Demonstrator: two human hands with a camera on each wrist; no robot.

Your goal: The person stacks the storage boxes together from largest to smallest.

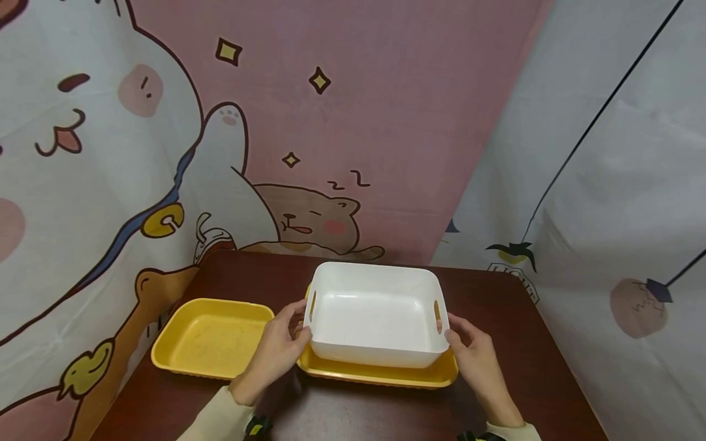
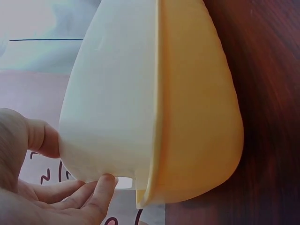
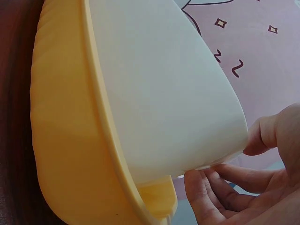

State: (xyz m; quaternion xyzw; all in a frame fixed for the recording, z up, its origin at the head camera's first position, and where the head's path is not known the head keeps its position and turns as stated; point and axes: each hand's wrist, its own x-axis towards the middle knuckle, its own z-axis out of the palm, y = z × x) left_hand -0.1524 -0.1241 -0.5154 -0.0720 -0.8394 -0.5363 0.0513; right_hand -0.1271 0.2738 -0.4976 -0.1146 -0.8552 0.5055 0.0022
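A white plastic basket (image 1: 375, 321) with a slot handle in each short side sits inside or just over a yellow tray (image 1: 380, 375), mid-table in the head view. At its left end my left hand (image 1: 280, 342) pinches the wall, thumb on the rim side and fingers by the handle slot. My right hand (image 1: 475, 354) grips the opposite end the same way, fingertips at that slot. In the left wrist view, the lower part of the white wall (image 2: 112, 89) is hidden behind the tray's side (image 2: 197, 108). The right wrist view shows the same overlap from the other end.
A second yellow tray (image 1: 215, 337) lies on the dark red-brown table (image 1: 529, 355), left of the basket and close to my left forearm. Behind the table hangs a pink and white cartoon-print cloth (image 1: 397, 122), which also covers both sides.
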